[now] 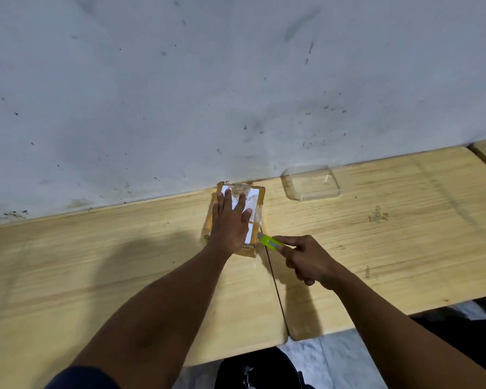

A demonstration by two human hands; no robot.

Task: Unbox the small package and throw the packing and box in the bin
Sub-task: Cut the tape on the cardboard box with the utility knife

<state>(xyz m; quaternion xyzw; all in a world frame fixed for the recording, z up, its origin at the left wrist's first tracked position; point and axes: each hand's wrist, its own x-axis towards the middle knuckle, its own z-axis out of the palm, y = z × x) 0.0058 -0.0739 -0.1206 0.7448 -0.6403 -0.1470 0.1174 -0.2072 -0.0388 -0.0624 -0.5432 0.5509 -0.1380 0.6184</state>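
A small cardboard box (pixel 257 197) with a white label and clear tape on top lies on the wooden table (pixel 110 270), close to the wall. My left hand (pixel 230 220) presses flat on its top with straight fingers. My right hand (pixel 306 258) grips a yellow-green utility knife (pixel 270 242). The knife's tip touches the box's near right edge.
A clear plastic tray (pixel 310 183) lies on the table to the right of the box. A narrow seam (pixel 275 287) splits two tabletops just below the box. A black bin (pixel 258 369) stands on the floor under the near table edge. A grey wall (pixel 236 80) rises behind.
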